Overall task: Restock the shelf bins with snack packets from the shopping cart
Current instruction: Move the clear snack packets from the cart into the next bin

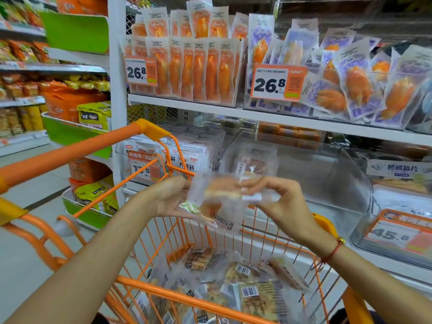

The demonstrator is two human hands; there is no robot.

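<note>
— Nearest the lens, what is seen?
— Two bare forearms are stretched forward over an orange shopping cart (pixel 210 298). Clear snack packets (pixel 257 298) with barcodes are piled loosely in its basket, below the hands.

— How are the hands occupied?
— A blurred clear packet (pixel 217 202) is held up between them, above the cart. It is gripped at its left edge by the left hand (pixel 170 197), with the fingers curled round it. Its upper right part is pinched by the right hand (pixel 280 202), fingertips bent down onto the wrapper. A red cord bracelet (pixel 333 250) is worn on the right wrist.

— Where is the shelf bin?
— A clear plastic bin (pixel 304 169) is set on the lower shelf, just behind the held packet. One packet (pixel 254 163) is seen inside it, standing near the bin's left side; its print is too blurred to be read.

— And higher up?
— On the upper shelf, orange packets (pixel 198 71) are stood in upright rows at the left, and purple-printed packets (pixel 350 90) are leaned in a looser heap at the right. Each group is fronted by a price tag (pixel 277 83) marked 26.8. To the far right, a lower tag (pixel 395 235) is marked 45.8.
</note>
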